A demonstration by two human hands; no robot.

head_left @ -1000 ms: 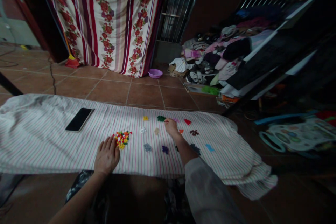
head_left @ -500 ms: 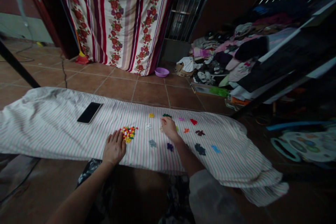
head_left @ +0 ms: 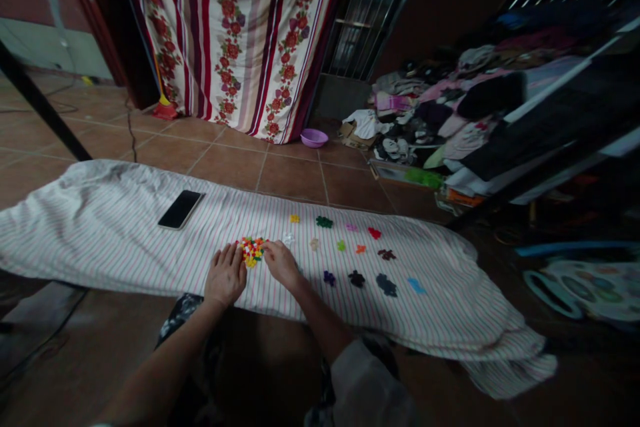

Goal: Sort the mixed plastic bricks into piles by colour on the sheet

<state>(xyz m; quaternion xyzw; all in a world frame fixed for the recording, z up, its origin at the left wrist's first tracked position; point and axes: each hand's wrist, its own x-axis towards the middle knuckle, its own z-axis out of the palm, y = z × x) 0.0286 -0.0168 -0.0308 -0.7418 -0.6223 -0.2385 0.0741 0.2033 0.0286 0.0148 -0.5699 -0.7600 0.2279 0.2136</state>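
A mixed heap of small coloured pieces (head_left: 252, 251) lies on the striped cloth (head_left: 225, 213). My left hand (head_left: 227, 275) rests flat at the heap's left edge, fingers stretched out. At its right edge is my right hand (head_left: 281, 261), fingers closed in a pinch; whatever is between the fingertips is too small to make out. Several single-colour groups are spread to the right, among them dark green (head_left: 324, 221), yellow (head_left: 295, 219), red (head_left: 374, 233), purple (head_left: 329, 278), black (head_left: 357, 279), dark grey (head_left: 386, 284) and blue pieces (head_left: 416, 285).
A phone (head_left: 181, 209) lies on the cloth at the left. Beyond the cloth, a purple basin (head_left: 314, 138) stands on the tiled floor near a hanging floral curtain (head_left: 255, 47). Heaped clothes (head_left: 430, 107) fill the right background.
My right hand has moved left from beside the dark green group to the mixed heap, uncovering small groups it hid. My left hand stays by the heap. The view has shifted slightly.
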